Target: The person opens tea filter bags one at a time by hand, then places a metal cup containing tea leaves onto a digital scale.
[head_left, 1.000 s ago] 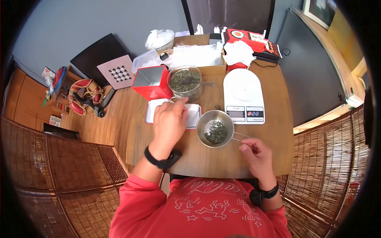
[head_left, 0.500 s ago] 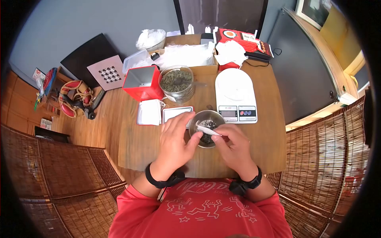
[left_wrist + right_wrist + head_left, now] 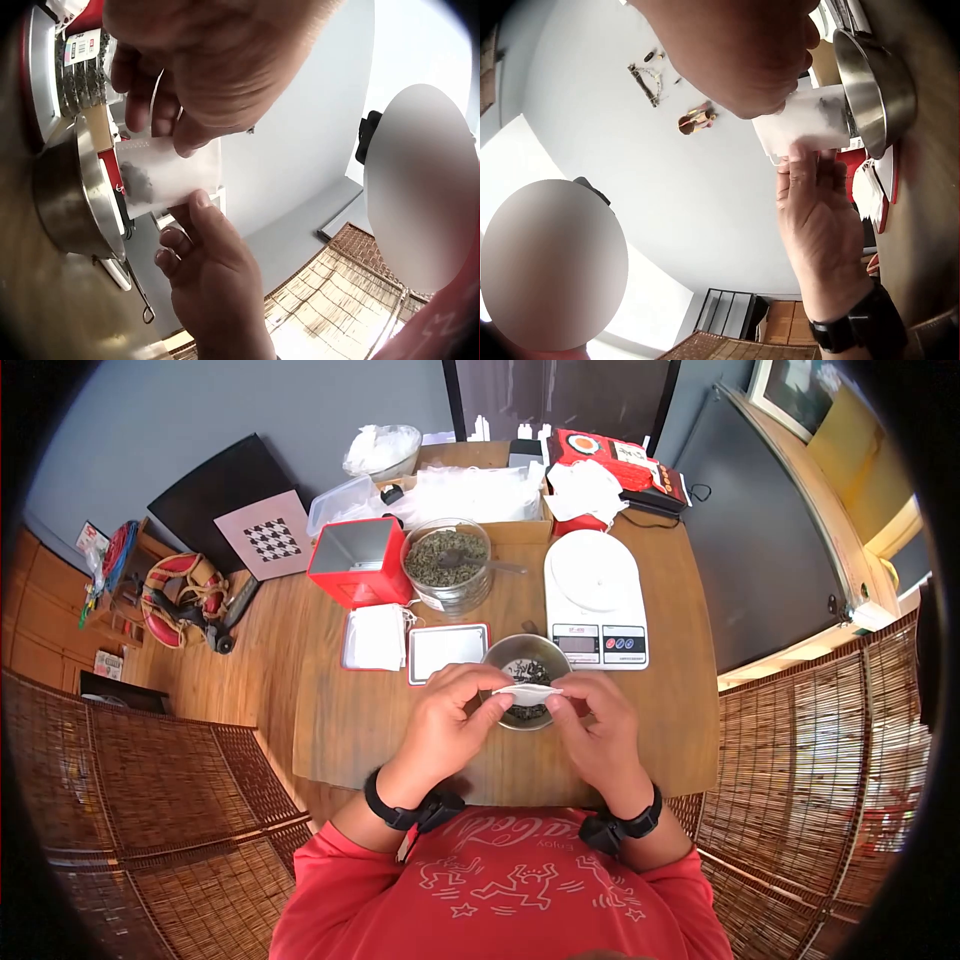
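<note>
Both hands hold a small white tea bag (image 3: 528, 695) by its two sides, over a round metal pan (image 3: 530, 644). In the left wrist view a dark clump of leaves shows through the low end of the bag (image 3: 169, 176). My left hand (image 3: 450, 718) pinches one side between thumb and fingers. On the other side, my right hand (image 3: 600, 725) pinches it the same way. Dark dried leaves lie in the pan, partly hidden by the bag and fingers. A thin wire handle (image 3: 139, 289) sticks out from the pan's rim.
Behind the pan stand a white kitchen scale (image 3: 597, 600), a glass jar of dried leaves (image 3: 455, 595) with a spoon, and an open red tin (image 3: 350, 585). A stack of white bags (image 3: 375, 637) and a shallow white tray (image 3: 450, 652) lie left of the pan.
My left hand has come from above the stack of bags to the tea bag. My right hand has left the pan's handle side. The bag, slanted half a second ago, now lies level between both hands.
</note>
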The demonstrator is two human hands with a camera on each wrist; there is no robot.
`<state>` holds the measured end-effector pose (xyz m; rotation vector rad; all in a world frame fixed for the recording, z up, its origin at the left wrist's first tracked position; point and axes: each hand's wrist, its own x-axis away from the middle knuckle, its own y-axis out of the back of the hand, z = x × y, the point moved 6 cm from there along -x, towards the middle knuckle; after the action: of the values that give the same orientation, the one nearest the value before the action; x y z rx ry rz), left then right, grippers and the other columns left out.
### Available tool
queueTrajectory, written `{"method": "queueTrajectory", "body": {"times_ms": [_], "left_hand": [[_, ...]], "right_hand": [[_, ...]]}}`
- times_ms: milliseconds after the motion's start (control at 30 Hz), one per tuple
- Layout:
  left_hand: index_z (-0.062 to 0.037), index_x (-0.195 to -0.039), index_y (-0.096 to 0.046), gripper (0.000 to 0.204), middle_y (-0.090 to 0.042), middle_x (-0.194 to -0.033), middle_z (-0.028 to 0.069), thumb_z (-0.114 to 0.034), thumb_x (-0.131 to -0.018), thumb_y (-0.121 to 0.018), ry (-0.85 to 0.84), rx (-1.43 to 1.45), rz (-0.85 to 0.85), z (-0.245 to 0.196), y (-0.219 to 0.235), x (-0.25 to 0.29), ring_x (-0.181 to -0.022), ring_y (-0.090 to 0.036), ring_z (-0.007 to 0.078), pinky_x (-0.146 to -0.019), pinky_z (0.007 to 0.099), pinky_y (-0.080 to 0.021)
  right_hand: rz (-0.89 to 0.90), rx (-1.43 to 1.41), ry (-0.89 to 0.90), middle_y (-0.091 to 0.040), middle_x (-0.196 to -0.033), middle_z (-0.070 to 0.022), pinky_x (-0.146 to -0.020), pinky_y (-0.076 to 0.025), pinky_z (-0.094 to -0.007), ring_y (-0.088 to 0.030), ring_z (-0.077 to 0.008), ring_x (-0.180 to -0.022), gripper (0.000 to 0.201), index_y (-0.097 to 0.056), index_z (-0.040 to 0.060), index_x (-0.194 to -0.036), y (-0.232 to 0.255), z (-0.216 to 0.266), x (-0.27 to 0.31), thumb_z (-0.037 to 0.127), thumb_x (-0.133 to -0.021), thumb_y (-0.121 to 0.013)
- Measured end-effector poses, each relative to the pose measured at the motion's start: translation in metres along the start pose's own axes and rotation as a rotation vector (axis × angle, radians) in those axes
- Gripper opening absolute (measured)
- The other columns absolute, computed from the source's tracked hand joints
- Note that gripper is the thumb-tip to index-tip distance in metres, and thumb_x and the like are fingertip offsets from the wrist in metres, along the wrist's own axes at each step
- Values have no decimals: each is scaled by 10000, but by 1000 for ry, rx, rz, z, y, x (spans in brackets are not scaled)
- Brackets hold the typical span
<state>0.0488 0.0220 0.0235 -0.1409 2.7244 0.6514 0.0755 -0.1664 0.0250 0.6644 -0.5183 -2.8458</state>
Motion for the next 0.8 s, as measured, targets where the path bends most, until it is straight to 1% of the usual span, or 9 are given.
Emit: {"method": "queueTrajectory", "body": {"times_ms": [200, 300, 400, 467, 500, 567, 700, 767, 800], "left_hand": [[-52, -996, -712, 150, -721, -1003, 77, -52, -848, -737, 8, 56, 16, 1, -8, 0, -965, -652, 263, -863, 372, -489], [-30, -1029, -702, 147, -710, -1037, 101, -27, -883, -710, -35, 25, 73, -2, -14, -1, -970, -658, 248, -868, 354, -508], [-20, -1030, -706, 122, -707, -1031, 77, -28, -909, -692, 5, 69, 88, 1, -17, 1, -932, -657, 185, -830, 316, -511], [-24, -1057, -671, 112, -684, -992, 30, -25, -946, -657, 288, 222, 181, 13, -24, 6, -873, -631, 105, -787, 251, -501], [-24, -1057, -671, 112, -684, -992, 30, -25, -946, -657, 289, 222, 181, 14, -26, 7, -873, -631, 105, -787, 251, -501], [-40, -1114, -606, 145, -647, -949, -7, -18, -972, -622, 407, 617, 94, 27, -33, 9, -829, -597, 55, -734, 205, -481], [-52, -1166, -541, 180, -629, -922, 4, -29, -994, -586, 366, 693, 122, 38, -37, 9, -795, -597, 64, -700, 206, -492], [-38, -1188, -529, 180, -632, -921, 34, -43, -1010, -555, 513, 820, 166, 33, -39, 10, -777, -618, 86, -673, 219, -511], [-38, -1188, -529, 180, -632, -921, 34, -43, -1010, -555, 514, 820, 166, 35, -38, 11, -777, -618, 86, -673, 219, -511]], "right_hand": [[-50, -48, -6, -680, -935, -103, -616, -521, -272, -664, -190, -768, 114, -677, 25, -938, -2, -1, -1, 50, -854, -751], [-14, -8, 76, -686, -901, -99, -617, -517, -266, -666, -175, -763, 112, -688, 34, -940, -3, 2, -1, 47, -851, -754], [70, 55, -83, -693, -876, -87, -628, -514, -262, -664, -150, -762, 112, -693, 33, -963, -6, -7, 4, 30, -860, -740], [55, -249, -349, -696, -873, -83, -638, -512, -262, -650, -133, -743, 120, -696, 31, -986, -12, -26, 11, 12, -870, -717], [56, -249, -350, -696, -873, -83, -638, -512, -262, -650, -133, -743, 120, -696, 31, -986, -13, -30, 12, 12, -870, -717], [72, -269, -246, -703, -889, -70, -636, -505, -251, -637, -107, -746, 136, -697, 35, -1021, -12, -29, 10, 3, -889, -692], [137, -118, -86, -699, -896, -66, -640, -501, -246, -624, -87, -755, 158, -702, 43, -1058, -7, -11, 3, 19, -903, -687], [131, -109, -117, -700, -856, -69, -623, -495, -246, -621, -83, -724, 146, -709, 37, -1052, -9, -18, 5, 41, -908, -692], [131, -109, -117, -700, -856, -69, -623, -495, -246, -621, -83, -724, 146, -709, 37, -1052, -10, -18, 5, 41, -908, -692]]}}
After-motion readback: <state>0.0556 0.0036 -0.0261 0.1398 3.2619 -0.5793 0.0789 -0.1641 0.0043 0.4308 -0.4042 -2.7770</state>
